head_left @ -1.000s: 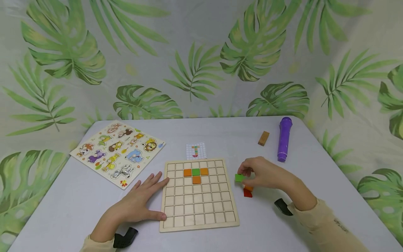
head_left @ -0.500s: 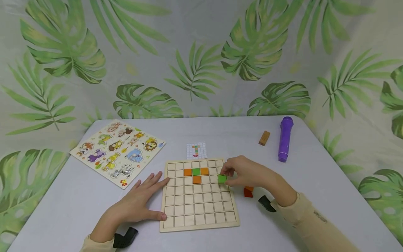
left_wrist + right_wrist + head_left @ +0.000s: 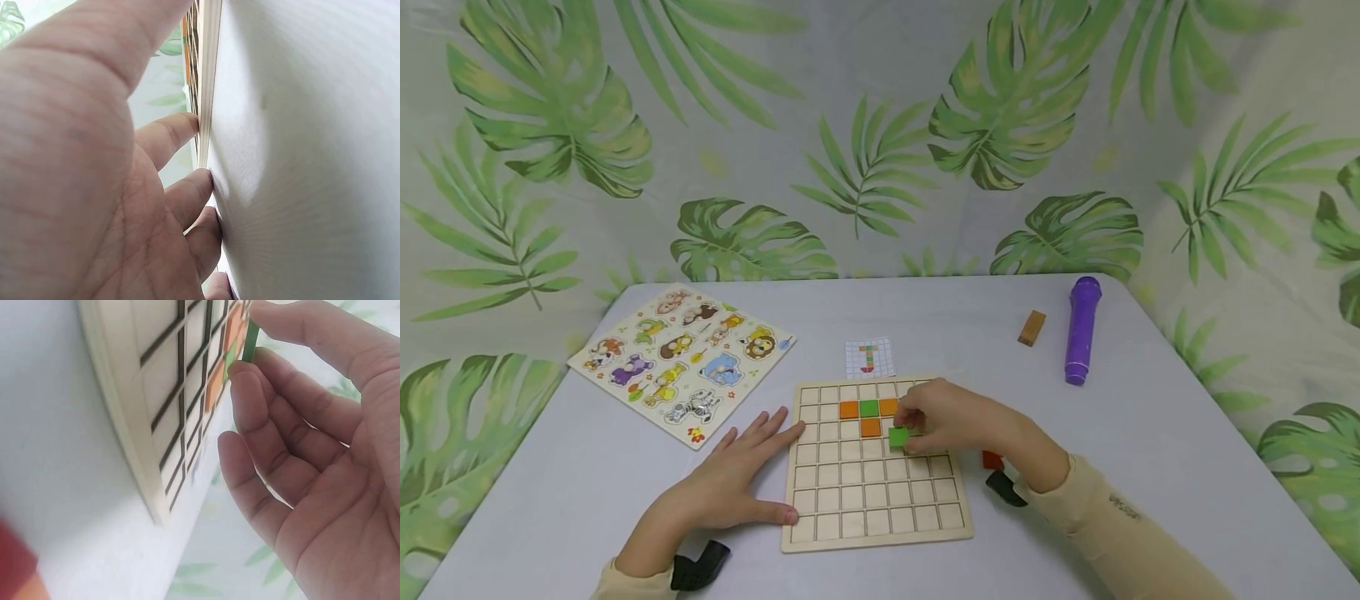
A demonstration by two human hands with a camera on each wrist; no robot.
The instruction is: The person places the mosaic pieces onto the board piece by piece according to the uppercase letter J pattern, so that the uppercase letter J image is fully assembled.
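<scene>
My right hand pinches a green square tile over the gridded wooden board. The right wrist view shows this tile edge-on between thumb and fingers, off the board. Three orange tiles and one green tile make a small T in the board's upper rows. My left hand lies spread at the board's left edge, thumb and index finger touching it. In the left wrist view, fingertips meet the board's side. A small pattern card lies just behind the board.
Right of the board is a red piece, partly hidden by the right arm. A wooden block and a purple microphone lie at the back right. An animal puzzle board lies at the back left.
My right hand has carried the green tile leftward from beside the board to above its middle columns. The left hand has stayed at the board's edge.
</scene>
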